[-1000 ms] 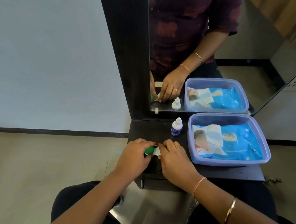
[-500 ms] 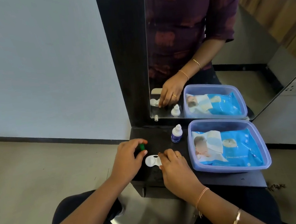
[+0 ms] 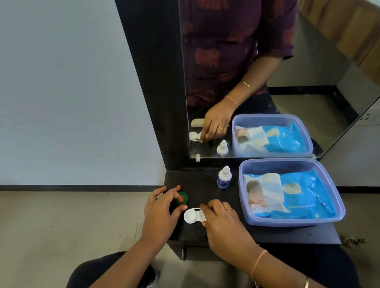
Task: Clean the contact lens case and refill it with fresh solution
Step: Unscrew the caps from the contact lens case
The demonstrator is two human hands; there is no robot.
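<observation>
Green cap [image 3: 182, 198], on black worktop [image 3: 206, 185]: left hand [image 3: 162, 211] grip curled round it. White lens case [image 3: 193, 215], one well open: right hand [image 3: 225, 224] grip pinching its other end.

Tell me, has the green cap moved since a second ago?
Yes. The green cap left the lens case, going left and toward the mirror.
</observation>
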